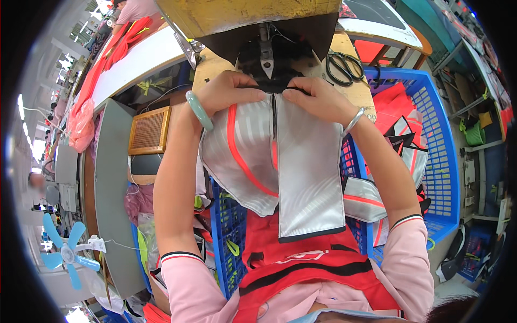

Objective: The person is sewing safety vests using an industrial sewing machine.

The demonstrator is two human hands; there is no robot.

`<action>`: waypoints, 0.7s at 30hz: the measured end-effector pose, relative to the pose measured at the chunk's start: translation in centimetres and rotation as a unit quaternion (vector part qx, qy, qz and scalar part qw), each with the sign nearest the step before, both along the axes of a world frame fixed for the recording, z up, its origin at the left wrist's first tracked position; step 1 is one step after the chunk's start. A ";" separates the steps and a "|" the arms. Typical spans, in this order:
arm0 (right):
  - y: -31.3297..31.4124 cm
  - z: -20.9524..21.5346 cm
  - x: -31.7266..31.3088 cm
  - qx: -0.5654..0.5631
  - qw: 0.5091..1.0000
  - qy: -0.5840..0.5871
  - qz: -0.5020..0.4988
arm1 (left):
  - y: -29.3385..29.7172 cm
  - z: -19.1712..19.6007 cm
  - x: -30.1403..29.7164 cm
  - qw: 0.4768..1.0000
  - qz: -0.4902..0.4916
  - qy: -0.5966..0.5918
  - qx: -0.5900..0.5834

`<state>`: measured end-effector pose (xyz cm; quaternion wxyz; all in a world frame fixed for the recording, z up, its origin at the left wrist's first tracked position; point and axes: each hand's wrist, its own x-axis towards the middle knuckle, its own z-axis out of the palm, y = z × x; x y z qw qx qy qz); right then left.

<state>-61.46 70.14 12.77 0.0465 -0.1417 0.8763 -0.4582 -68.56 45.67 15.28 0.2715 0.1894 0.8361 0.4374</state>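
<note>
My left hand (232, 92), a pale green bangle on its wrist, pinches the top edge of a silver reflective fabric piece (311, 172). My right hand (323, 100), wearing a silver bangle, pinches the same black-bound edge a short way to the right. From there the fabric hangs in two panels; the left panel carries a bright red-orange stripe, and the right one is plain with black trim along its bottom. Just beyond my thumbs stands a machine (266, 56) with a pointed metal part, under a worn yellow housing. My fingertips are partly hidden at the black edge.
Black-handled scissors (344, 68) lie on the wooden table right of the machine. A blue plastic crate (444, 156) at my right holds red and silver pieces; another blue crate (223, 231) is by my lap. A blue fan (69, 253) stands at left. Another person (141, 9) is at far left.
</note>
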 end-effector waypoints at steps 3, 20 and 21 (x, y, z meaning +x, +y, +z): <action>0.2 -0.1 -1.0 0.007 1.000 -0.003 0.013 | 0.0 -0.3 -1.1 1.000 0.007 -0.011 -0.003; 0.7 0.7 -3.1 -0.011 1.000 -0.002 0.018 | -0.2 0.0 -2.1 0.996 0.044 -0.013 0.082; 0.5 0.7 -3.1 -0.018 0.999 0.021 0.018 | -0.2 -0.2 -2.2 0.995 0.033 -0.011 0.097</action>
